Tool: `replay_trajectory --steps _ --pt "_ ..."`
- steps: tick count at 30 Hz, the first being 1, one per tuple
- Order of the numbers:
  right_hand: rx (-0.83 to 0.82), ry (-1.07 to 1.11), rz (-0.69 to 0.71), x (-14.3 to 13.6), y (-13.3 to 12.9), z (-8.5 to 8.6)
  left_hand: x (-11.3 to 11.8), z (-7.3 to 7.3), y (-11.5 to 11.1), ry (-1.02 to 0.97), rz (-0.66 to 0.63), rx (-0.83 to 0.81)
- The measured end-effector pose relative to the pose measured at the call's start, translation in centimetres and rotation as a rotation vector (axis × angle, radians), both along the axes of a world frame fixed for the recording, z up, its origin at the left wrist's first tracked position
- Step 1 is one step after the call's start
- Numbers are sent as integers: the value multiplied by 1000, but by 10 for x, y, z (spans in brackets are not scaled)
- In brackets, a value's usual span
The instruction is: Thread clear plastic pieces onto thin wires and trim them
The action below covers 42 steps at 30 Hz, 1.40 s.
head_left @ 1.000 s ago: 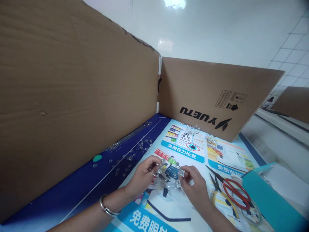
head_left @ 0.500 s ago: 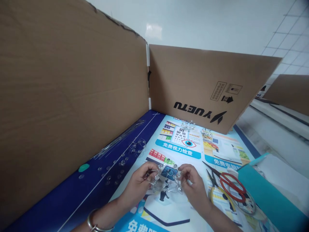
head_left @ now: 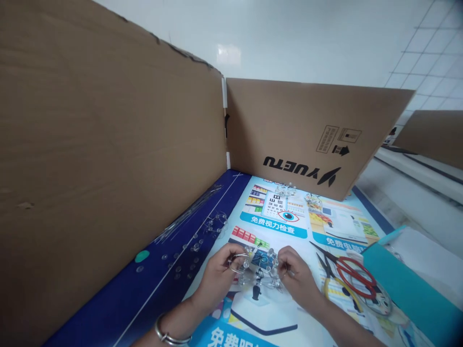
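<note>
Between my hands is a wire piece strung with clear beads (head_left: 246, 278), bent into an open ring-like frame above the printed sheet. My left hand (head_left: 224, 266) pinches its left side, where a loop of wire curls out by the fingers. At the right side my right hand (head_left: 293, 271) is closed, thumb against bent fingers, on the wire by the beads. The thin wire ends blend into the print below, so their exact course is unclear. Loose clear beads (head_left: 178, 270) lie on the blue surface left of my left hand.
Red-handled scissors (head_left: 356, 277) and yellow-handled pliers (head_left: 342, 289) lie right of my right hand, beside a teal box (head_left: 408, 284). Straight wires (head_left: 191, 212) lie along the left cardboard wall (head_left: 119, 135). More beaded wire pieces (head_left: 285, 191) sit by the back cardboard panel (head_left: 282, 125).
The view has shifted slightly, so most things on the table appear further right. Both hands keep hold of the beaded wire piece, with small finger movements; the wire loop at my left fingers shows more clearly.
</note>
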State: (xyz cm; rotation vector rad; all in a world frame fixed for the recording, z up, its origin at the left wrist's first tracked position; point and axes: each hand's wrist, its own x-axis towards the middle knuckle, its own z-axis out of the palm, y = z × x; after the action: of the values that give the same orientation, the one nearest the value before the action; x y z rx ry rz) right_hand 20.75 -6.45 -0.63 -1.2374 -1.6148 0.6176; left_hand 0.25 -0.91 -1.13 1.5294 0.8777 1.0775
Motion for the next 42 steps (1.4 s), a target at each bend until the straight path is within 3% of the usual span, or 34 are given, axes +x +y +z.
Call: replay_trajectory --steps 4,9,14,17,23,26,29,35,42 --pt "-15 -50 9 -1 -3 3 -1 -3 5 -11 48 -12" --pt "-40 -68 36 4 0 -4 -4 -11 15 43 69 -19" --pt "85 -175 19 8 0 -10 -8 -14 18 91 44 90" --pt "211 -252 -21 9 -2 -12 -10 -13 20 114 7 259" --pt "261 -435 -37 20 1 -22 -17 -14 28 245 -164 847" --pt "269 -534 -20 26 4 -28 -20 -11 28 355 -204 974" --pt "223 -544 4 29 7 -30 -19 -9 27 461 -246 926" --pt "-20 -272 95 25 17 -22 -12 -17 35 446 -213 536" --pt "-203 -199 213 30 15 -1 -12 -23 42 371 -212 482"
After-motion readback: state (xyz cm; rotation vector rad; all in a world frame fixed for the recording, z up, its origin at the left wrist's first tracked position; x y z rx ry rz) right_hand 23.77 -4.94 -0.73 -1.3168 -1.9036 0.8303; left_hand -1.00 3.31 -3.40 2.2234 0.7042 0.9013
